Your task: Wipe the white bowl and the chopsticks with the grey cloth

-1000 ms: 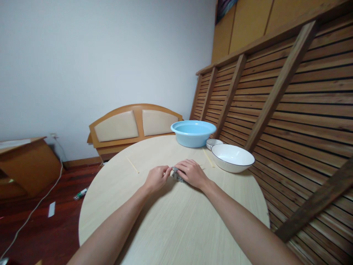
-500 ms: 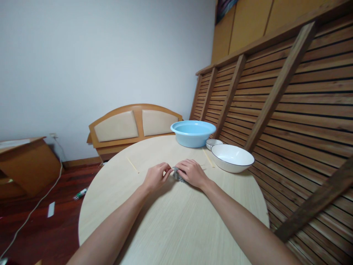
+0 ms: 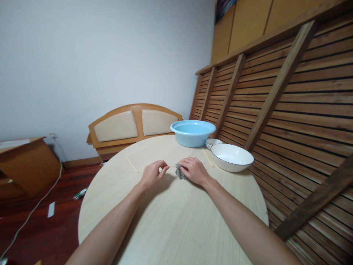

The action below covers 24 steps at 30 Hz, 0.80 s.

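Observation:
My left hand (image 3: 151,174) pinches one end of a thin pale chopstick (image 3: 172,166) above the round table (image 3: 171,217). My right hand (image 3: 193,169) is closed round a small grey cloth (image 3: 180,172), which wraps the same chopstick's other end. Both hands hover near the table's middle, a short gap between them. Most of the cloth is hidden under my right fingers.
A light blue basin (image 3: 192,132) stands at the table's far edge. Beside it are a small patterned bowl (image 3: 213,142) and a large white bowl (image 3: 232,157). Loose chopsticks (image 3: 132,164) lie on the table, another chopstick (image 3: 208,157) near the bowls. A slatted wooden frame (image 3: 289,99) leans at the right.
My left hand has drawn to the left, away from the right hand, and a stretch of chopstick now shows between them. The right hand with the cloth moved slightly farther away.

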Each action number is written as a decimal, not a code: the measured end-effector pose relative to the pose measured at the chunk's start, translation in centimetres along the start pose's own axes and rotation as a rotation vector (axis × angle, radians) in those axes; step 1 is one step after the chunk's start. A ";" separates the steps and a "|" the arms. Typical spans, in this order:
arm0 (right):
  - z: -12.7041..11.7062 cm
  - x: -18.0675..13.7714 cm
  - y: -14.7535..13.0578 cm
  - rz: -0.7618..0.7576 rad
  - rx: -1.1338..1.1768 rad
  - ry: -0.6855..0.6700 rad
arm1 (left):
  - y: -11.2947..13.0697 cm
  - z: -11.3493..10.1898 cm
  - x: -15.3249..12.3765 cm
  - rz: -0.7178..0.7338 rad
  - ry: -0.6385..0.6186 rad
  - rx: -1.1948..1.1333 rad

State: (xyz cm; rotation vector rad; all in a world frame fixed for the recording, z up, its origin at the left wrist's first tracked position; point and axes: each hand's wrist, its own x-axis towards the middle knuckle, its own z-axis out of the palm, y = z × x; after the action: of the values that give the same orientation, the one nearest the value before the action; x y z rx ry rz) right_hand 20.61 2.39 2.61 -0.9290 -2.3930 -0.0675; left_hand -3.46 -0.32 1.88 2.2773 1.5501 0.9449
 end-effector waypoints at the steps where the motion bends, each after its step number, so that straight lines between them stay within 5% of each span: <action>1: 0.0 0.0 0.1 0.006 -0.001 0.000 | -0.2 -0.1 0.0 -0.015 -0.001 -0.014; 24: -0.3 -0.5 2.0 0.096 -0.014 0.049 | -2.6 -1.4 1.1 -0.321 0.077 -0.510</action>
State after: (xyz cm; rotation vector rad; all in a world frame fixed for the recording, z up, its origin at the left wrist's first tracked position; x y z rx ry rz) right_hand 22.37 3.55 2.29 -1.0352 -2.3028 -0.0695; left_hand -6.00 1.54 2.04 1.6090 1.4366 1.1790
